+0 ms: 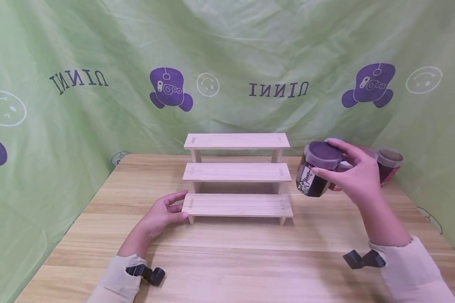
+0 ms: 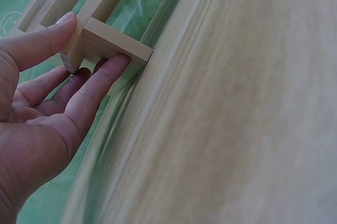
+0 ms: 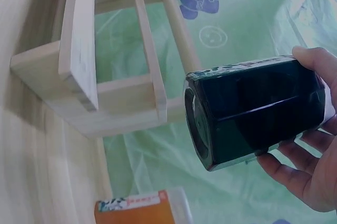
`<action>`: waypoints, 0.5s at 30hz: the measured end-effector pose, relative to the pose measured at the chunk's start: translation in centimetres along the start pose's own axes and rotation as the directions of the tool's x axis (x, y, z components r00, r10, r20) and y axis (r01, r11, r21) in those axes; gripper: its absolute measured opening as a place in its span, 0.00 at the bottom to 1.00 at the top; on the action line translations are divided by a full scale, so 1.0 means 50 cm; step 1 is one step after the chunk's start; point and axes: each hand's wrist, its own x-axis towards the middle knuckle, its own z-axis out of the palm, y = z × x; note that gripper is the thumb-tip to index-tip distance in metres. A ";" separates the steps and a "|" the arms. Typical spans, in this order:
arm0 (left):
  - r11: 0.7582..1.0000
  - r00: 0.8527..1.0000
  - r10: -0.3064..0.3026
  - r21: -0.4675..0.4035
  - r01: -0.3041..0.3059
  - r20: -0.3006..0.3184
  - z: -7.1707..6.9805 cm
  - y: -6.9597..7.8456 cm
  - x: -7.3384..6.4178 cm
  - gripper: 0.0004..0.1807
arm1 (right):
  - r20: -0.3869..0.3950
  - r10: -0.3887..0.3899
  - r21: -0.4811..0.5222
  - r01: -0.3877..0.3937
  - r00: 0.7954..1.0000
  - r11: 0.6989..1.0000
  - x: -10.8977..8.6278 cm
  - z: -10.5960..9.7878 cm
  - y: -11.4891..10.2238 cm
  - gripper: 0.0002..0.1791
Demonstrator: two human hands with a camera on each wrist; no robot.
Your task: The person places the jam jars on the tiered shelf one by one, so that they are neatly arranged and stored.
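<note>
A pale wooden three-step display stand sits mid-table in the head view. My left hand holds the left end of its lowest step; the left wrist view shows the thumb on the board's end and a fingertip against the support below. To the right of the stand, my right hand grips a dark jar near its translucent lid, thumb on one side and fingers on the other. The jar is tilted and off the table. Its dark, faceted body and base show in the right wrist view.
Several other lidded jars stand behind the right hand, among them a dark red one. An orange jar shows low in the right wrist view. A green printed curtain hangs behind the wooden table.
</note>
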 end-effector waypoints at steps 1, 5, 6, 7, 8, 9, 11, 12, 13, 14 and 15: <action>1.000 1.000 -0.001 -0.001 0.001 -0.001 0.000 0.000 0.000 0.44 | 0.004 0.004 0.000 -0.004 1.000 1.000 0.001 0.003 -0.003 0.44; 1.000 1.000 -0.008 -0.003 0.008 -0.004 -0.001 0.000 0.001 0.45 | 0.024 0.008 0.010 -0.009 1.000 1.000 0.003 0.015 -0.014 0.44; 1.000 1.000 -0.009 0.000 0.009 -0.005 -0.001 0.000 0.000 0.45 | 0.028 0.004 0.017 -0.004 1.000 1.000 0.004 0.018 -0.016 0.44; 1.000 1.000 -0.011 0.003 0.011 -0.007 -0.001 0.000 0.000 0.45 | 0.030 -0.005 0.026 0.004 1.000 1.000 0.004 0.022 -0.018 0.43; 1.000 1.000 -0.013 0.006 0.013 -0.007 -0.001 0.000 0.000 0.45 | 0.030 -0.017 0.034 0.016 0.999 0.999 0.005 0.026 -0.020 0.43; 1.000 1.000 -0.015 0.008 0.015 -0.009 -0.001 0.000 -0.001 0.45 | 0.028 -0.037 0.038 0.036 0.999 0.999 0.006 0.029 -0.022 0.43; 1.000 1.000 -0.019 0.014 0.019 -0.012 -0.001 0.001 -0.001 0.45 | 0.015 -0.073 0.032 0.073 0.997 0.997 0.008 0.036 -0.025 0.42; 1.000 1.000 -0.020 0.015 0.020 -0.012 -0.001 0.001 -0.001 0.45 | 0.009 -0.091 0.023 0.090 0.996 0.996 0.009 0.040 -0.026 0.41; 1.000 1.000 -0.021 0.014 0.021 -0.012 -0.001 0.001 -0.002 0.45 | 0.006 -0.104 0.016 0.104 0.995 0.994 0.010 0.043 -0.028 0.41; 1.000 1.000 -0.022 0.014 0.022 -0.013 -0.001 0.001 -0.002 0.45 | 0.004 -0.113 0.008 0.113 0.994 0.994 0.010 0.046 -0.030 0.41; 1.000 1.000 -0.022 0.015 0.022 -0.013 -0.001 0.002 -0.002 0.45 | 0.005 -0.118 0.003 0.118 0.993 0.993 0.011 0.049 -0.032 0.41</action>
